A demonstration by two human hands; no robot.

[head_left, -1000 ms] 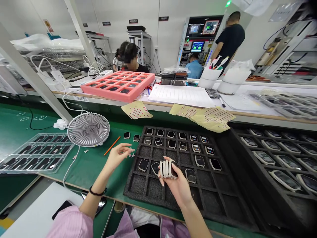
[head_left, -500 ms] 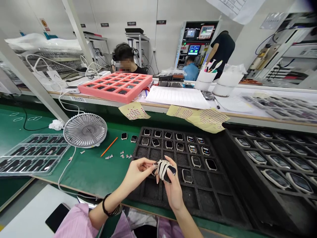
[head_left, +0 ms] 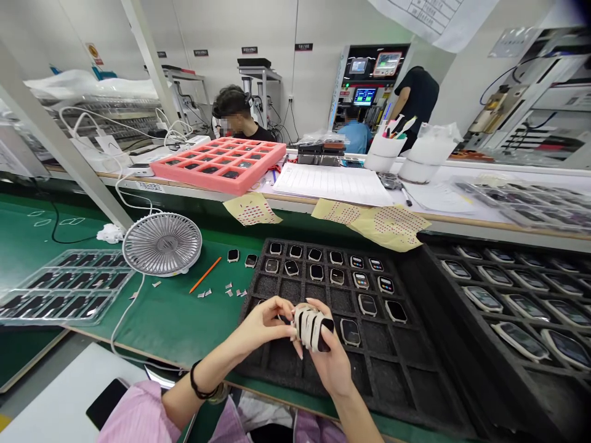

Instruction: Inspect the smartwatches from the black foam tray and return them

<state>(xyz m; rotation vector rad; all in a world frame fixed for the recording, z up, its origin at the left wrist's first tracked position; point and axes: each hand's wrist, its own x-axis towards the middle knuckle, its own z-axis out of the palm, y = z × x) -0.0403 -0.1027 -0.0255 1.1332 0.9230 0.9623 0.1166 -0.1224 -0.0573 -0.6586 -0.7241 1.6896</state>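
At the lower centre of the head view, a strapless smartwatch body (head_left: 310, 327) banded with white strips is held over a black foam tray (head_left: 392, 384). It is clasped by the right hand (head_left: 333, 363), with the fingers wrapped around it, and the fingertips of the left hand (head_left: 265, 323) are pressed against its left side, so both hands are brought together on the one piece. Exactly what is pinched by the left fingertips cannot be made out. In the tray, the two upper rows of cells are occupied by smartwatch bodies (head_left: 316, 272), and three more are seated to the right of the hands, while dark foam is shown in the cells along the lower rows. Two further bodies (head_left: 233, 255) are laid on the green mat (head_left: 170, 326) left of the tray, with small pale scraps (head_left: 228, 286) and an orange pencil (head_left: 205, 274) beside them. A white desk fan (head_left: 162, 244) and a clear plastic tray (head_left: 69, 286) are placed at the left. At the right, a black tray of film-covered watches (head_left: 508, 301) is set. Beyond, on the upper surface (head_left: 443, 198), a pink foam tray (head_left: 219, 165) is seen, and a co-worker (head_left: 235, 114) is seated behind it.
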